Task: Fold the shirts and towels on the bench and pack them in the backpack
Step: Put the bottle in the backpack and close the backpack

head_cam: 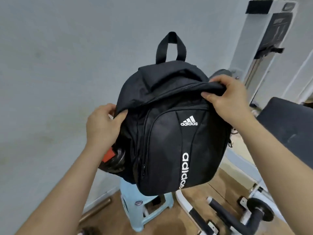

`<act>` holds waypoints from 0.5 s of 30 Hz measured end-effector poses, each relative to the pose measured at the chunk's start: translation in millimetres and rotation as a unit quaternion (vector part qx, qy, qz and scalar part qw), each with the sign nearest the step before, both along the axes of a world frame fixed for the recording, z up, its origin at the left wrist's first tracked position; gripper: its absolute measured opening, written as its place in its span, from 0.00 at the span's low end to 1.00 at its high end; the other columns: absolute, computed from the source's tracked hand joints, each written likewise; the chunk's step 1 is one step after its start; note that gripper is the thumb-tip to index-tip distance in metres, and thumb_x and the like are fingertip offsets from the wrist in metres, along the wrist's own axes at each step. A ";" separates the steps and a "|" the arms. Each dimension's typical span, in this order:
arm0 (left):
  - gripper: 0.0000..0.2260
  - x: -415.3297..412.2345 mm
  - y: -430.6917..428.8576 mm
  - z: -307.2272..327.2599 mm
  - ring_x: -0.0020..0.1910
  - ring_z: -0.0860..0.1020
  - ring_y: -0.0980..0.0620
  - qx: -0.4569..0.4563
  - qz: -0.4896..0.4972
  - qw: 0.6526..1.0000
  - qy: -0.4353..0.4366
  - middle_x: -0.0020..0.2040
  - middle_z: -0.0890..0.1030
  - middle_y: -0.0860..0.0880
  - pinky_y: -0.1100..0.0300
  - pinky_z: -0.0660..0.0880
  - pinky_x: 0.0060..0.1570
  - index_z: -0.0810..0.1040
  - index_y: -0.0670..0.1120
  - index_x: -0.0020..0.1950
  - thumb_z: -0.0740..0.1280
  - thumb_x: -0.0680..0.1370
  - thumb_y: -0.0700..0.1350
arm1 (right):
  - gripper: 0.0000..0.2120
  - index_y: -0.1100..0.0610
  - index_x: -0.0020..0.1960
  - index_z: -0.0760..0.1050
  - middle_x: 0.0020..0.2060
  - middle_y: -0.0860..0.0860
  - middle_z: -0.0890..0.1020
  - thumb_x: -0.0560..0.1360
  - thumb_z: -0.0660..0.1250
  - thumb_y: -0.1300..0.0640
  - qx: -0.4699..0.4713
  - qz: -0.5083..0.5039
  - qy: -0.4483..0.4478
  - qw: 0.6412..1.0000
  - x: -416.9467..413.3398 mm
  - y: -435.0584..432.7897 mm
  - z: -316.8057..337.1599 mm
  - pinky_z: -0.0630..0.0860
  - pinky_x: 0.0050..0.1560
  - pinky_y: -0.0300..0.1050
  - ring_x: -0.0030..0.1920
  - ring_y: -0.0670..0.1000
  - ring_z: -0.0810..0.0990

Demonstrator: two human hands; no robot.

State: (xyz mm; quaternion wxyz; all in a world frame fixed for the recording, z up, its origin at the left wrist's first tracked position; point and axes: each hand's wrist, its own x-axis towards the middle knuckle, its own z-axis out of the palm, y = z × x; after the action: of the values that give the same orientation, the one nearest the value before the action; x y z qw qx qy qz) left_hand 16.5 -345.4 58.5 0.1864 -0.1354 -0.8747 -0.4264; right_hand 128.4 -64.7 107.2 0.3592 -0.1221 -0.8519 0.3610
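Step in hand: handling the mouth of the backpack. I judge this to be the packing stage, either spreading the main compartment or closing it; I cannot tell which, since the interior is hidden.

Grip state: my left hand pinches the flap edge between thumb and curled fingers. My right hand is clenched on a bunched fold of the same flap, fingers over the top and thumb beneath.

Location: the backpack stands upright between the two hands, front panel toward me, its carry loop beyond the fingertips. It rests on a pale blue stool below the wrists.

Next move, as I judge it: locate the zip slider along the seam running between the two grips, keep one hand holding the fabric taut, and run the slider with the other. No shirts or towels are visible.

Surroundings: a red-orange item lies just under the left wrist. The dark padded bench sits outboard of the right forearm. A grey wall is behind, a wooden floor below, and padded machine bars near the right elbow.
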 end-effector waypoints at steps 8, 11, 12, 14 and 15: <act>0.06 -45.9 -59.8 -82.1 0.43 0.78 0.52 -0.060 0.090 0.986 -0.127 0.41 0.81 0.56 0.59 0.68 0.37 0.82 0.53 0.49 0.70 0.75 0.53 | 0.09 0.51 0.43 0.76 0.37 0.45 0.79 0.72 0.74 0.61 -0.075 0.099 -0.125 0.984 -107.3 -43.7 -106.1 0.71 0.42 0.36 0.39 0.45 0.75; 0.05 -74.3 -59.9 -116.6 0.41 0.79 0.54 -0.058 0.094 0.979 -0.172 0.41 0.83 0.57 0.59 0.71 0.38 0.84 0.53 0.47 0.69 0.75 0.52 | 0.13 0.48 0.41 0.74 0.39 0.48 0.80 0.71 0.73 0.64 -0.096 0.116 -0.159 0.976 -145.8 -43.0 -146.9 0.72 0.44 0.41 0.41 0.50 0.77; 0.05 -86.5 -57.3 -128.5 0.39 0.80 0.54 -0.061 0.096 0.976 -0.186 0.39 0.83 0.57 0.59 0.72 0.38 0.83 0.53 0.45 0.69 0.76 0.51 | 0.14 0.47 0.41 0.73 0.38 0.48 0.80 0.71 0.73 0.64 -0.100 0.124 -0.171 0.972 -159.7 -39.9 -160.6 0.72 0.44 0.41 0.41 0.48 0.77; 0.06 -111.5 -51.1 -151.4 0.36 0.79 0.55 -0.078 0.105 0.966 -0.221 0.35 0.82 0.55 0.60 0.71 0.35 0.82 0.52 0.40 0.69 0.76 0.50 | 0.15 0.45 0.41 0.74 0.37 0.45 0.80 0.71 0.73 0.65 -0.104 0.150 -0.205 0.962 -185.9 -31.2 -186.8 0.72 0.42 0.37 0.39 0.42 0.77; 0.08 -125.4 -48.1 -163.7 0.35 0.78 0.54 -0.092 0.107 0.960 -0.240 0.33 0.81 0.53 0.60 0.70 0.34 0.82 0.50 0.38 0.69 0.76 0.49 | 0.16 0.45 0.42 0.74 0.36 0.43 0.80 0.71 0.73 0.65 -0.097 0.163 -0.227 0.955 -198.9 -26.0 -199.6 0.71 0.41 0.34 0.38 0.40 0.77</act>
State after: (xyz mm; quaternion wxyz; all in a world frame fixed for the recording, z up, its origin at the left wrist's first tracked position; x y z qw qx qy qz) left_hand -108.9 -393.5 -105.2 0.0019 0.0489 -0.9387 -0.3413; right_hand -70.5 -90.7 -92.5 0.0795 -0.0943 -0.8803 0.4582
